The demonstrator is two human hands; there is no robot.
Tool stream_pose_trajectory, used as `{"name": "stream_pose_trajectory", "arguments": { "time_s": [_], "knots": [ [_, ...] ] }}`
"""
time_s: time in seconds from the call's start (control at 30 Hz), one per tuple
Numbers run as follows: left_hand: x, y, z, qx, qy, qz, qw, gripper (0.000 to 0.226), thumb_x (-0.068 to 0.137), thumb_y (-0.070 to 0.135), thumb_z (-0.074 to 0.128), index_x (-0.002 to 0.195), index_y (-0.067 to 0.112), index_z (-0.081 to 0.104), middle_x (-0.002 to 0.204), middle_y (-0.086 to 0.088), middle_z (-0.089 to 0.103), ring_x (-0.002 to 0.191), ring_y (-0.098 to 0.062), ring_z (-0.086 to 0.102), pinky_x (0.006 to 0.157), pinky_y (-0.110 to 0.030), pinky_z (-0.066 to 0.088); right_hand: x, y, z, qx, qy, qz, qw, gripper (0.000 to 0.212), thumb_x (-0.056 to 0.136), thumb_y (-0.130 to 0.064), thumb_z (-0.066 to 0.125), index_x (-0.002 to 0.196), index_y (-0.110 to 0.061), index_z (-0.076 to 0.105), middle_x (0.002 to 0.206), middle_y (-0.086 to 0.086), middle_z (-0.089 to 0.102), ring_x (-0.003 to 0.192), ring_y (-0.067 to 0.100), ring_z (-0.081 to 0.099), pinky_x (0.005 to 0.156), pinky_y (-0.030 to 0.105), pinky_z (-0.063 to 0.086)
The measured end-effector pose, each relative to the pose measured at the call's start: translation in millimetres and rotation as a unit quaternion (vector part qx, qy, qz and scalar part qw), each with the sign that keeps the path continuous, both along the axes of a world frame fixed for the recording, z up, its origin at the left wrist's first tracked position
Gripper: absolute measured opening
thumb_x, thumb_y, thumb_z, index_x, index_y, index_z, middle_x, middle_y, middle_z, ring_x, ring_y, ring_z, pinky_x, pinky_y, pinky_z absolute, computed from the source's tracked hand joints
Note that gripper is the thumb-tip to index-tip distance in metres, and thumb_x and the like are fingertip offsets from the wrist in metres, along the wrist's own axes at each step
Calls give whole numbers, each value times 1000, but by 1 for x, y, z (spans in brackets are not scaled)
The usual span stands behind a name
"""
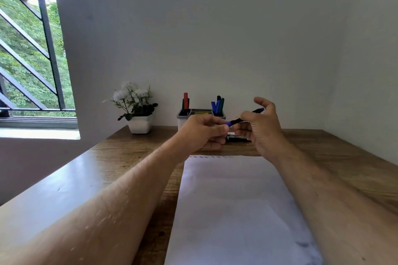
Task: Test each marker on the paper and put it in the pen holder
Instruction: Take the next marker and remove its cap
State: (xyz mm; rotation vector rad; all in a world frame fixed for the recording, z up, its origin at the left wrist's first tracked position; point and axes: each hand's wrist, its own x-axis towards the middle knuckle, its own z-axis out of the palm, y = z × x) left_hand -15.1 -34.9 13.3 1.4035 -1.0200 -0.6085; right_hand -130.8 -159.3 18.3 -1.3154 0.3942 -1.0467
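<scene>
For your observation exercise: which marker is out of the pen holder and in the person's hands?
The blue marker, held by both hands above the paper; the others stand in the pen holder.

One head-worn wide-angle view looks forward and slightly down along both forearms, across the desk (pixel 133 146) toward the wall (pixel 215 38), with the window (pixel 28 49) at far left.

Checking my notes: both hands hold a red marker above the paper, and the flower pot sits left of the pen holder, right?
Not quite. The head view shows the marker held by the left hand and right hand is blue, not red. The rest holds.
</scene>
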Motion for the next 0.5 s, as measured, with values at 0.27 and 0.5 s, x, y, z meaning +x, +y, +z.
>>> {"name": "stream_pose_trajectory", "arguments": {
  "time_s": [0.27, 0.5],
  "knots": [
    [15, 6, 0, -146, 135, 84, 977, 15, 87, 0, 68, 99, 9, 65, 93, -13, 73, 80, -20, 74, 70, -28, 62, -5, 9, -1, -38, 74, 38, 996, 13, 81, -1, 76, 87, -4, 66, 69, 15, 71, 50, 20, 64, 49, 31, 57],
    [16, 5, 2, -193, 182, 85, 960, 28, 97, -4, 51, 112, 12, 69, 109, -14, 67, 98, -21, 70, 80, -30, 60, -4, 17, -4, -101, 198, 102, 970, 14, 84, -4, 74, 85, -7, 61, 63, 14, 69, 44, 21, 58, 43, 27, 48]
  ]
}}
